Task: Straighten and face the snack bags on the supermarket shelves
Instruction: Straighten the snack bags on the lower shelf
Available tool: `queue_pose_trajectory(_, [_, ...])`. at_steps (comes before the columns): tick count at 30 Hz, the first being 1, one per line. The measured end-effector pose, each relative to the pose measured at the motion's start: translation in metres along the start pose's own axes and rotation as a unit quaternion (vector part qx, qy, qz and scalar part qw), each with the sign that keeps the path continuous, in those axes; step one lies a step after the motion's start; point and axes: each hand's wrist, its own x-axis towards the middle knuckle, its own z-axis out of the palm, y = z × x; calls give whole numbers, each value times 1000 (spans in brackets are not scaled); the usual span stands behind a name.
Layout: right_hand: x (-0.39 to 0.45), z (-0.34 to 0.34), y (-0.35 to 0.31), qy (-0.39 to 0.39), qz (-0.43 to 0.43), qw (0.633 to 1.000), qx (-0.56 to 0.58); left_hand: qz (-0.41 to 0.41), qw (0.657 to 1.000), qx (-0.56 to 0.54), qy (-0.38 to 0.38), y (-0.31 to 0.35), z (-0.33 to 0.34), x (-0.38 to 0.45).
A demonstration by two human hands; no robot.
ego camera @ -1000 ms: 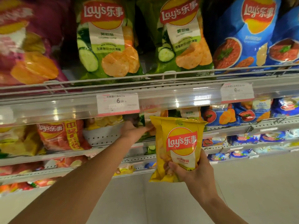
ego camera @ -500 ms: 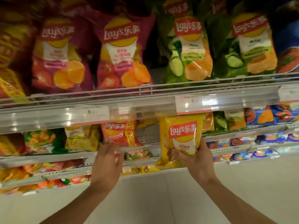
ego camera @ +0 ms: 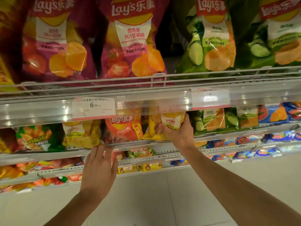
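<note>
Since the earlier frame, the yellow chip bag (ego camera: 169,126) has moved up and back onto the second shelf (ego camera: 146,142); its logo, fully visible before, is now mostly hidden behind the price rail (ego camera: 146,103) of the shelf above. The bag stands upright, long axis vertical, printed face outward. It sits between the red chip bag (ego camera: 123,128) on its left and the green cucumber chip bags (ego camera: 211,119) on its right. Its top edge is cut off by the rail, and its lower right corner is covered by the right hand (ego camera: 180,132).

The right hand's grip is closed around the bag's lower part, thumb on the front face and fingers wrapped round the right side. The left hand (ego camera: 99,170) has dropped lower; its fingers are straight and loosely spread, holding nothing, with the fingertips (ego camera: 101,148) at the front lip of the second shelf. Contact with the lip cannot be confirmed.

On the rail, one price tag (ego camera: 93,106) reads 6.50; a second tag (ego camera: 211,98) is washed out by glare. Magenta tomato chip bags (ego camera: 130,46) and larger green bags (ego camera: 210,41) stand on the top shelf, tops out of frame.
</note>
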Motion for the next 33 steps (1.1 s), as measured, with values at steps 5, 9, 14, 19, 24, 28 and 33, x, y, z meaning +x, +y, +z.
queue_pose_trajectory(5, [8, -8, 7, -22, -7, 999, -34, -15, 1000, 17, -21, 3, 1, 0])
queue_pose_trajectory(9, [11, -10, 8, -58, 4, 996, -71, -30, 999, 18, -29, 7, 3, 0])
queue_pose_trajectory(14, [6, -15, 10, -75, 13, 992, -102, -34, 999, 25, -35, 11, 4, -1])
queue_pose_trajectory(19, [-17, -20, 12, -56, -22, 990, -124, -40, 998, 2, -45, 13, 0, -6])
queue_pose_trajectory(24, [-56, -26, 7, 52, -46, 993, -100, -31, 996, -67, -55, 7, -10, -16])
queue_pose_trajectory(28, [-87, -14, -9, 113, -72, 989, -56, -62, 984, -165, 0, -8, -22, -25])
queue_pose_trajectory(33, [-111, 26, -35, 46, -111, 993, -5, -155, 950, -255, 86, -52, -35, -25])
